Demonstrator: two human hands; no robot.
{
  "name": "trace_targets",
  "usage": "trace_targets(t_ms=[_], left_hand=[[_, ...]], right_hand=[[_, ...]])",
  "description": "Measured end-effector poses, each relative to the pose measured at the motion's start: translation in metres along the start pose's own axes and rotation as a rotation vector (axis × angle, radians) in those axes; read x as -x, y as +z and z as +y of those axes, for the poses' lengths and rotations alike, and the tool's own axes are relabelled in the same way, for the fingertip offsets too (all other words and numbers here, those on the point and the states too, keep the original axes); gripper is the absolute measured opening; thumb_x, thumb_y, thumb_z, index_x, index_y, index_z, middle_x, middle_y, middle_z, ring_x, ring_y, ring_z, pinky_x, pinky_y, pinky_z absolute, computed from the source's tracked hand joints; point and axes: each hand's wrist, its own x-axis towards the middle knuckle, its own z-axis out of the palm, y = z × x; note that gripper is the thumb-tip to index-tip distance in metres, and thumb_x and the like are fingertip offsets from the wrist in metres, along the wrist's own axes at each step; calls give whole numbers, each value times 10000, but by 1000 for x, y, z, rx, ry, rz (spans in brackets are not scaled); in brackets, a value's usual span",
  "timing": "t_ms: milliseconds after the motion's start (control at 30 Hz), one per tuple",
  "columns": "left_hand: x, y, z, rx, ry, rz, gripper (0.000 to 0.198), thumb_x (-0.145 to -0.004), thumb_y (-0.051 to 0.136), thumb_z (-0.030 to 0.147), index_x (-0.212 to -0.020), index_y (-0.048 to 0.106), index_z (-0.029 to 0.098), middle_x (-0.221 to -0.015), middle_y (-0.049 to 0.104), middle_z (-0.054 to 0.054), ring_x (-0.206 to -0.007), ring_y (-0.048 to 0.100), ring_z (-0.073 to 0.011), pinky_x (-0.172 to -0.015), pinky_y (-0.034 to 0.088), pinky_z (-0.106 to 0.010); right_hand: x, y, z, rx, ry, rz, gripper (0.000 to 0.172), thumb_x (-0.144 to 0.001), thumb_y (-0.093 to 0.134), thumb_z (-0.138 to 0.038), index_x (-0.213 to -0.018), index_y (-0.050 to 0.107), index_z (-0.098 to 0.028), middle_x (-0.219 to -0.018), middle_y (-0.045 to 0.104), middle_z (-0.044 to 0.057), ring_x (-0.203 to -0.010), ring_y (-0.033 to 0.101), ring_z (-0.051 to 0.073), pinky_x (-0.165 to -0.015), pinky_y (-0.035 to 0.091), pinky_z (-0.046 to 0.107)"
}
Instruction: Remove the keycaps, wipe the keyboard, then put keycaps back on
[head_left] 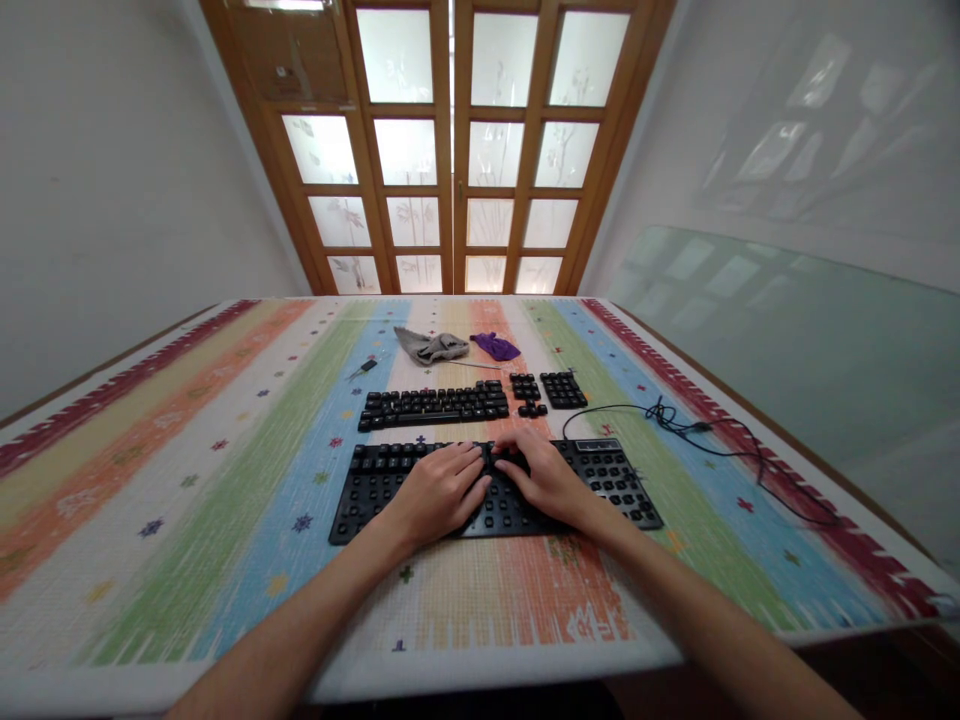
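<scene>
A black keyboard point(379, 490) lies flat in front of me, with most of its key positions bare and keycaps seated along the left part of its top edge. My left hand point(444, 490) rests over its middle, fingers stretched toward the top row and thumb apart. Beside it, my right hand point(541, 478) is curled, thumb and fingertips brought close together at the top row; whatever they hold is too small to make out. Just beyond the keyboard, loose black keycaps point(435, 404) stand in rows, with smaller groups such as the number-pad keycaps point(562, 390) to their right.
Behind the keycaps lie a grey cloth point(431, 346), a purple cloth point(496, 347) and a thin rod point(474, 364). A small dark object point(366, 367) is at the left. The keyboard's cable point(739, 453) coils across the right side of the striped tablecloth point(247, 480).
</scene>
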Motion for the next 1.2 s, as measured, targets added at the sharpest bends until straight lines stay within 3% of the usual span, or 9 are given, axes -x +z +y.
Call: trace_targets(t_ms=[233, 400, 633, 867, 1000, 1200], left_hand=[[0, 0, 0, 9, 2, 37, 257, -971, 469, 218, -976, 703, 113, -983, 746, -116, -984, 709, -250, -861, 604, -421], [0, -1, 2, 25, 5, 21, 252, -967, 475, 215, -1056, 688, 113, -1050, 734, -117, -1017, 687, -251, -874, 586, -431], [1, 1, 4, 26, -38, -110, 328, -967, 513, 305, -1215, 634, 128, -1204, 681, -122, -1111, 603, -287, -948, 530, -490], [0, 2, 7, 68, -107, -133, 254, -926, 568, 251, -1120, 682, 132, -1205, 657, -124, -1152, 566, -285, -1010, 489, -486], [0, 3, 8, 78, -112, -126, 224, -927, 561, 251, -1072, 700, 152, -1216, 650, -117, -1171, 559, -286, -1020, 482, -493], [2, 4, 9, 79, -110, -158, 278, -938, 540, 253, -1164, 663, 147, -1292, 619, -142, -1257, 525, -294, -1055, 451, -504]], right_hand=[[0, 2, 1, 28, -7, 4, 140, -871, 590, -94, -969, 564, -191, -903, 624, 61, -883, 572, 216, -790, 489, 373], [1, 0, -1, 65, -18, -10, 105, -891, 577, -107, -959, 590, -185, -906, 648, 64, -886, 578, 214, -793, 481, 360], [1, -5, -10, 281, -89, -34, 108, -900, 550, -147, -971, 629, -164, -848, 659, 72, -844, 559, 221, -781, 410, 356], [-1, 0, -22, 549, -264, -132, 149, -889, 484, -101, -865, 627, -134, -770, 638, 86, -778, 497, 221, -748, 328, 370], [-4, 0, -27, 618, -278, -164, 137, -868, 495, -103, -814, 615, -141, -749, 630, 83, -758, 483, 221, -741, 325, 376], [-1, 2, -29, 697, -321, -200, 156, -875, 486, -107, -845, 638, -130, -803, 644, 102, -744, 496, 219, -740, 354, 381]])
